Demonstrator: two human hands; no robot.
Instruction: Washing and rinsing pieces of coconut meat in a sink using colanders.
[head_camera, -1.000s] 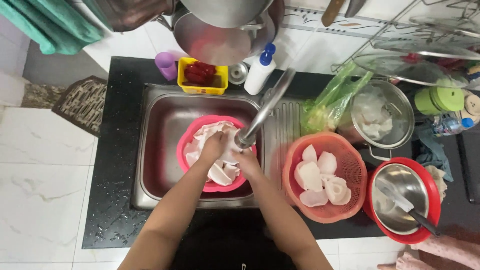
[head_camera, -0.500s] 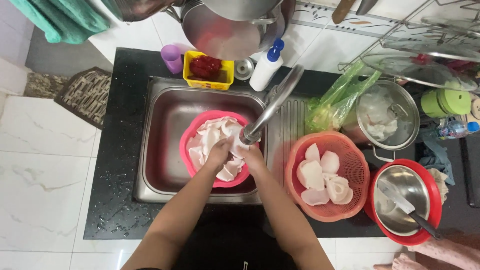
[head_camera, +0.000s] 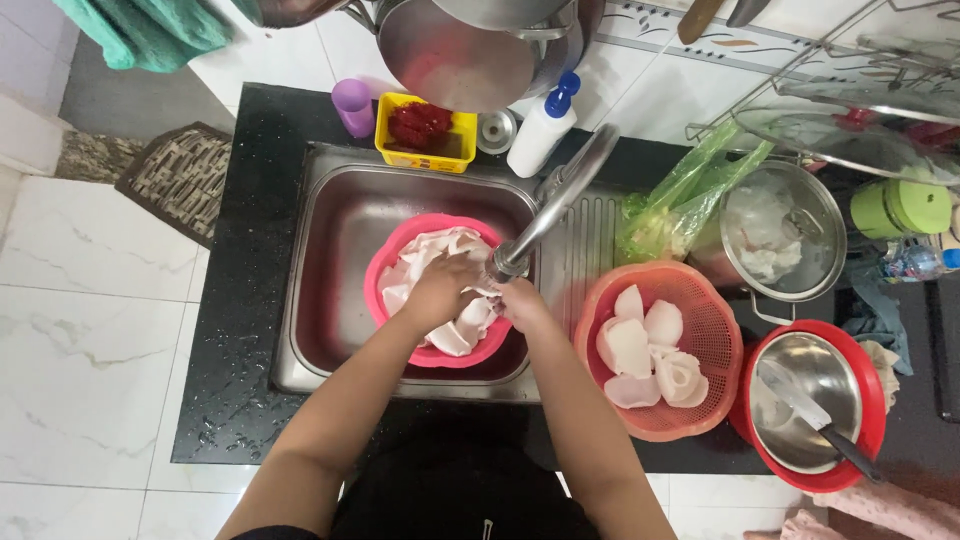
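A pink bowl (head_camera: 400, 262) stands in the steel sink (head_camera: 340, 230), full of pale white-pink pieces (head_camera: 436, 245). My left hand (head_camera: 440, 290) and my right hand (head_camera: 518, 302) meet over the bowl, just under the spout of the steel tap (head_camera: 550, 205). Both hands close around one pale piece held between them; the piece itself is mostly hidden by my fingers. To the right, an orange-red colander (head_camera: 700, 400) on the draining side holds several more pale pieces (head_camera: 640, 350).
A red bowl (head_camera: 872, 385) with a steel bowl and knife (head_camera: 820, 420) sits at far right. Behind it stand a steel pot (head_camera: 790, 235) and green plastic bag (head_camera: 670, 205). Behind the sink are a yellow tub (head_camera: 425, 150), purple cup (head_camera: 352, 105) and white bottle (head_camera: 540, 130).
Both hands have shifted slightly within the pink bowl and drawn together under the tap spout. The view has also drifted a little.
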